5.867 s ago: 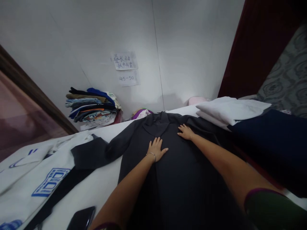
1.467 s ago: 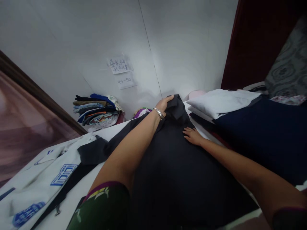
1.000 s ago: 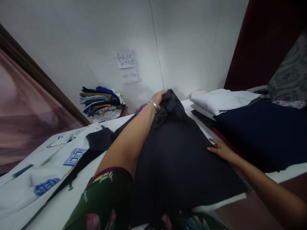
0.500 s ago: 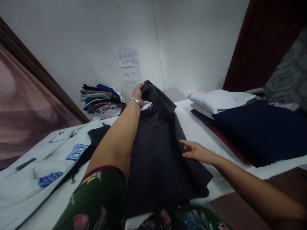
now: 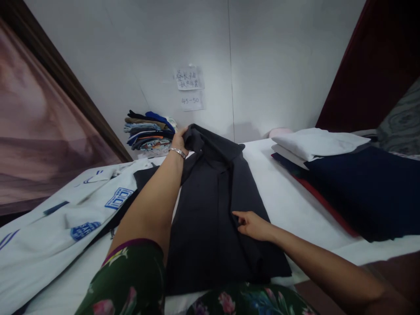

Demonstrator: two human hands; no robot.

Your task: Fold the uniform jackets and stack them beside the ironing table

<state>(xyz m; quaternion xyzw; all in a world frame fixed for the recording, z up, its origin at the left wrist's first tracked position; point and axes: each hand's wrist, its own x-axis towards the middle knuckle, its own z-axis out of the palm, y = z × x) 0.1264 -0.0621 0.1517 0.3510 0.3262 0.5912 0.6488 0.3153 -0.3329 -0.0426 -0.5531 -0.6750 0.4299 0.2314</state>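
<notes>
The left hand [image 5: 180, 141] is closed around a bunch of cloth at the far end of the dark jacket [image 5: 200, 223], holding it up off the table [image 5: 292, 192], apparently so that part hangs free of the layer below. The right hand [image 5: 254, 225] is nearer, forefinger stretched out, touching the fold along the jacket's right side, perhaps to steady it; whether it pinches cloth I cannot tell. The jacket lies in the middle of the table, its near edge towards the person. White clothes [image 5: 49, 245] spread on the left; a folded pile [image 5: 149, 131] stands far left. On the right, white garments [image 5: 320, 142] rest partly over dark blue cloth [image 5: 367, 192].
</notes>
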